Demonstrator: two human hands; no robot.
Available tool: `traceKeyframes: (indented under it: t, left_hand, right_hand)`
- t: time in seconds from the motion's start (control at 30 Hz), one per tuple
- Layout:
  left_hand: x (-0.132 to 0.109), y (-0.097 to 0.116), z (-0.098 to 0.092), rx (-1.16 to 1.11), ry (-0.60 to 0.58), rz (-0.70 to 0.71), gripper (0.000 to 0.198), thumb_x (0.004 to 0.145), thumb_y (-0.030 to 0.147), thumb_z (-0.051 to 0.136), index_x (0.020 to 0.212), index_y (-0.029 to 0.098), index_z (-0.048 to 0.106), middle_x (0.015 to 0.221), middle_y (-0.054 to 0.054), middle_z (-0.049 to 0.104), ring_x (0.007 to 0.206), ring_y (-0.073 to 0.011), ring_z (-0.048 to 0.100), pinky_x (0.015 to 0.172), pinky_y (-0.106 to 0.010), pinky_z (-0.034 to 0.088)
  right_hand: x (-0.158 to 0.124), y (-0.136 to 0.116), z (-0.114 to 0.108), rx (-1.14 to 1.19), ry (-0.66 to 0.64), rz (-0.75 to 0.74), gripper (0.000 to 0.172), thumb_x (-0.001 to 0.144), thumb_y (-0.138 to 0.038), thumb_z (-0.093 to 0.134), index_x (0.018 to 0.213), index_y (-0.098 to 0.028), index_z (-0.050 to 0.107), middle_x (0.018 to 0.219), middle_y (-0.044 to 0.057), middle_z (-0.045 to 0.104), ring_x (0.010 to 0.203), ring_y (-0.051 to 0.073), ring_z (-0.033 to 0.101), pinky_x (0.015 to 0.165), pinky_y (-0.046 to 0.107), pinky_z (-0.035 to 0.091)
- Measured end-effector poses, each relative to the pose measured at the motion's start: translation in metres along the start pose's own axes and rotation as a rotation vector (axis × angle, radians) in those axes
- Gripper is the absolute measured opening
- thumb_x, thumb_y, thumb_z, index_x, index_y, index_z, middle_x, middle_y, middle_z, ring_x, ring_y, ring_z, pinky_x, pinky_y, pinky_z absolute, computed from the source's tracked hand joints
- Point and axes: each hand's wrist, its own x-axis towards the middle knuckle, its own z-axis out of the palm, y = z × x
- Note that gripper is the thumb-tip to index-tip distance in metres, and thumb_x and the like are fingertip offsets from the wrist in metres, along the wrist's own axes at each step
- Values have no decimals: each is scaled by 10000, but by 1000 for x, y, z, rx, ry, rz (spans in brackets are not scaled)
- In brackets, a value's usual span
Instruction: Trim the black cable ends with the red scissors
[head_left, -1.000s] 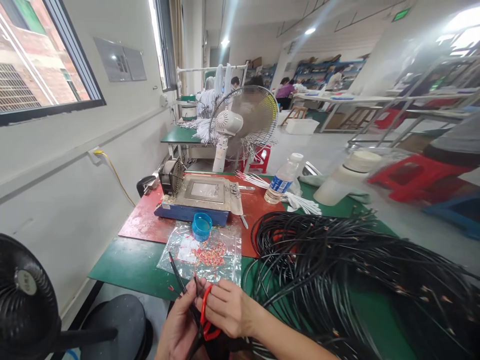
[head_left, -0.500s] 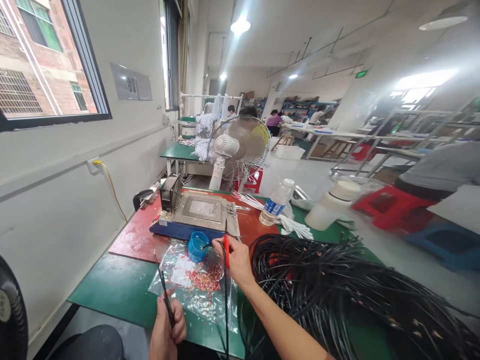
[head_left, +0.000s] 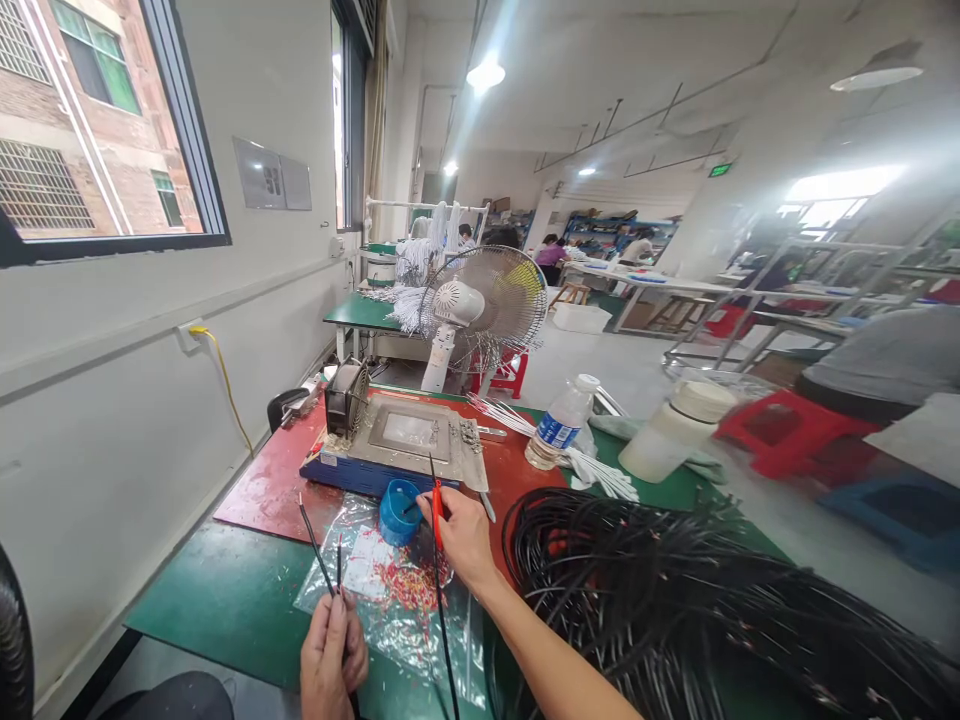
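My left hand (head_left: pixel 334 645) is closed around black cables (head_left: pixel 316 548), whose thin ends point up from the fingers. My right hand (head_left: pixel 459 532) grips a red-handled tool (head_left: pixel 437 515) and a black cable end that reaches into the blue cup (head_left: pixel 399 512). Another black cable (head_left: pixel 442 620) hangs down just beside the red handle. Below the cup, many small red and yellow bits (head_left: pixel 412 582) lie on a clear plastic bag (head_left: pixel 427 650). Behind it stands a blue-based device with a metal plate (head_left: pixel 364 452).
A large heap of black cables (head_left: pixel 637 580) fills the right side. Behind it stand a water bottle (head_left: pixel 559 425) and a whitish jug (head_left: pixel 675 430). A fan (head_left: pixel 480 305) stands beyond the table; a seated person (head_left: pixel 892 345) is at the right.
The left hand's cables have spread into two separate ends. My right hand and the red-handled tool sit slightly lower and further left. The whole view has shifted a little.
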Motion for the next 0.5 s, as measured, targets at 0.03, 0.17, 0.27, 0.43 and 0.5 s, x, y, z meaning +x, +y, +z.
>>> traceKeyframes:
  t: [0.03,0.17,0.27,0.43,0.5]
  left_hand:
    - [1,-1,0,2,-3,-1,378,651,507,709,733,160,583,448,92,424,292,16,244,301,-98,154]
    - [1,-3,0,-20,9,24,357,668,488,704,739,154,600,440,104,380,298,21,233,310,-89,153]
    - [1,-4,0,-47,11,27,347,661,473,718,745,152,615,426,113,349,297,28,225,316,-78,143]
    - [3,-5,-3,-80,11,6,356,627,477,740,689,148,622,399,107,359,284,30,222,308,-77,143]
    - [5,-5,-5,-86,-1,-17,360,617,482,746,668,148,621,386,106,360,278,33,215,309,-78,133]
  right_hand:
    - [0,1,1,-8,-4,-4,393,847,-472,453,734,-172,680,670,61,666,627,169,606,569,219,388]
    - [-1,4,3,-14,-20,1,370,846,-455,467,731,-175,679,677,57,671,633,168,612,572,218,392]
    - [1,2,-3,21,-24,-10,340,843,-436,482,743,-175,676,691,52,671,638,165,608,582,220,400]
    - [25,-11,-36,82,52,-105,354,835,-451,487,715,-163,655,674,47,657,612,154,588,580,224,403]
    - [41,-16,-51,62,102,-127,354,829,-454,489,707,-165,652,677,47,658,610,153,582,580,225,398]
